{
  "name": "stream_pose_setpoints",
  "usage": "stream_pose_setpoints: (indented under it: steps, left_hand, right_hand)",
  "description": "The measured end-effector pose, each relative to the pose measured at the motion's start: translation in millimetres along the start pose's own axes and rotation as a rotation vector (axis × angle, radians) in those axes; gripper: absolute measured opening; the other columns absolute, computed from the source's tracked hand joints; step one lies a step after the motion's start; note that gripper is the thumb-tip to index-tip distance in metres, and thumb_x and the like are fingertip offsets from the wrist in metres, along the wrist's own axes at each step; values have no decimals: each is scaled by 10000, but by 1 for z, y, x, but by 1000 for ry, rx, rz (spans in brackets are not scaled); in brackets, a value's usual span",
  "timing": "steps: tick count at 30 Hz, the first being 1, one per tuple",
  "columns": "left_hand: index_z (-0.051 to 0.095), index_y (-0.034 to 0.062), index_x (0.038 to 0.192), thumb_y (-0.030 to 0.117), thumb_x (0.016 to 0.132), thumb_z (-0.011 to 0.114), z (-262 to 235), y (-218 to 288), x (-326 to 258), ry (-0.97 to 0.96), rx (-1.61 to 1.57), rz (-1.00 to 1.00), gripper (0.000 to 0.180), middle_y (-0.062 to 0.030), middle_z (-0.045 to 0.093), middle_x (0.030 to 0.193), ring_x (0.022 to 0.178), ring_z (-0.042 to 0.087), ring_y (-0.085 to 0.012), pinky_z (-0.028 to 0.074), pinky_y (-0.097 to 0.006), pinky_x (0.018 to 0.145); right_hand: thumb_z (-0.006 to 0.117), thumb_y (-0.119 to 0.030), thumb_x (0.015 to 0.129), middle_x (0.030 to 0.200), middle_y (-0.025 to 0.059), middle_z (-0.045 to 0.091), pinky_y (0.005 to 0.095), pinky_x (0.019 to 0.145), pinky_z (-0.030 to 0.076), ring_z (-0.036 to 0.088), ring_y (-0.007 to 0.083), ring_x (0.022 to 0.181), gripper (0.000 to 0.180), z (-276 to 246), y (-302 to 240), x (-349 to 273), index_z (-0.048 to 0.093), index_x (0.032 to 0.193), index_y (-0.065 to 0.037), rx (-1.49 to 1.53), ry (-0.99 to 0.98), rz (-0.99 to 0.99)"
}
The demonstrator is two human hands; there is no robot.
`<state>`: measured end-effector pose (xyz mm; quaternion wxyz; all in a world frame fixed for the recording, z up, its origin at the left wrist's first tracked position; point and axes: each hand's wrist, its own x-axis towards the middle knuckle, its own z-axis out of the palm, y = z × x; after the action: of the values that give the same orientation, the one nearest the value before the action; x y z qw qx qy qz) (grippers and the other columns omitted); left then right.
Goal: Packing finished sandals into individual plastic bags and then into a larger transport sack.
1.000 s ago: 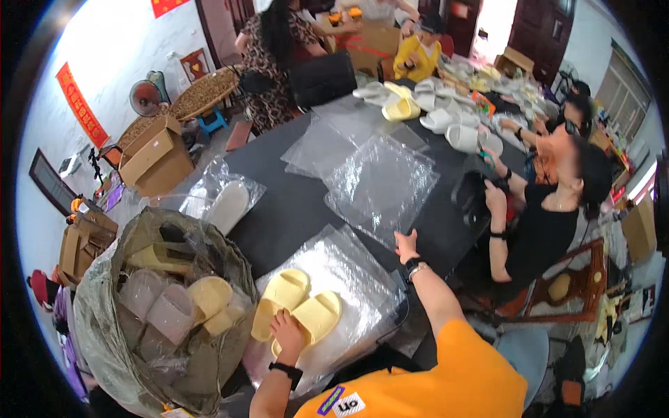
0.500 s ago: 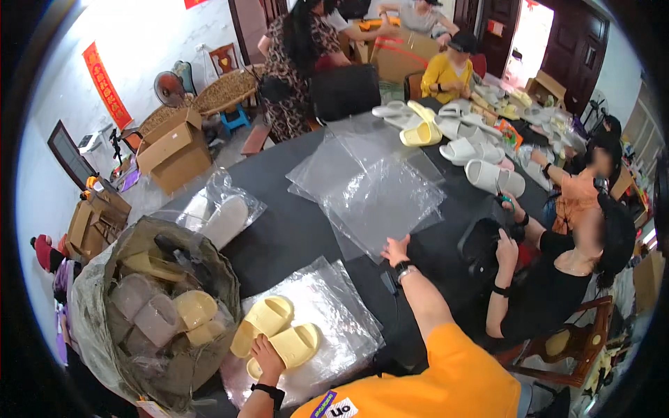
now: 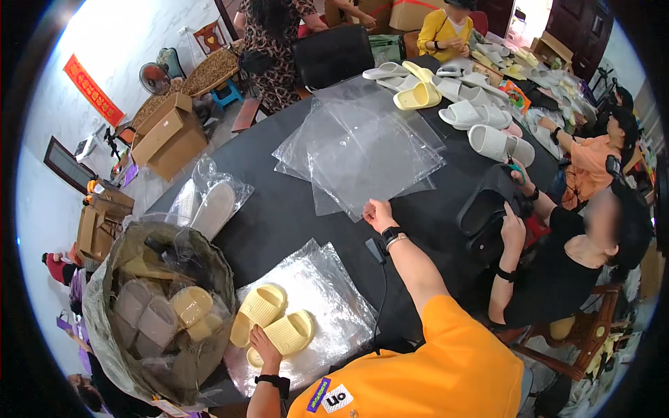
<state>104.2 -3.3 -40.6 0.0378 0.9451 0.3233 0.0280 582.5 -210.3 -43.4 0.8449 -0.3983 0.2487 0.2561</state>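
Observation:
Two yellow slide slippers (image 3: 289, 333) lie side by side on a stack of clear plastic bags (image 3: 341, 296) near me. My left hand (image 3: 265, 348) rests on the heel part of one slipper, fingers stretched over it. Farther out, my right hand (image 3: 378, 216) is at the near corner of another spread of clear plastic bags (image 3: 369, 153). Its fingers are drawn together in a pinch on the edge of the top bag.
A large sack (image 3: 104, 306) of bagged slippers stands at my left. Behind it lie bagged white slippers (image 3: 214, 209). Loose slippers (image 3: 474, 115) cover the table's far right. A person in black (image 3: 550, 279) handles a black bag-like item (image 3: 481, 216) beside me. A dark cable (image 3: 382, 292) lies nearby.
My right hand has gone from spread fingers to a pinch at the bag's corner, shifting slightly left and away. The top bag lies flatter. My left hand stays on the slipper. The view has tilted.

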Motion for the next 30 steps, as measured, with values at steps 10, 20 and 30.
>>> stream_pose_setpoints:
  steps: [10, 20, 30]
  left_hand:
    - [314, -80, 1219, 319, 705, 604, 21, -18, -4, -46, -43, -69, 712, -215, 337, 1269, 1211, 268, -397, 184, -517, 1006]
    - [209, -25, 1368, 167, 802, 488, -2, -2, 1, -232, 190, -95, 660, -200, 321, 1357, 1246, 267, -375, 216, -479, 1005]
    - [245, -34, 1326, 258, 764, 532, 25, -11, 1, -15, -12, -23, 695, -184, 349, 1313, 1226, 277, -352, 207, -517, 991]
  right_hand:
    - [567, -215, 826, 788, 2, 546, 313, 533, 440, 528, 152, 710, 153, 10, -13, 38, 551, 971, -168, -255, -60, -47]
    - [589, -290, 832, 1023, 42, 504, 428, 724, 462, 523, 198, 863, 314, 67, -28, 19, 476, 1085, -144, -518, -155, 182]
    - [548, -371, 856, 1189, 52, 464, 397, 778, 437, 508, 195, 991, 481, 34, -45, -67, 404, 1260, -155, -944, -266, 17]
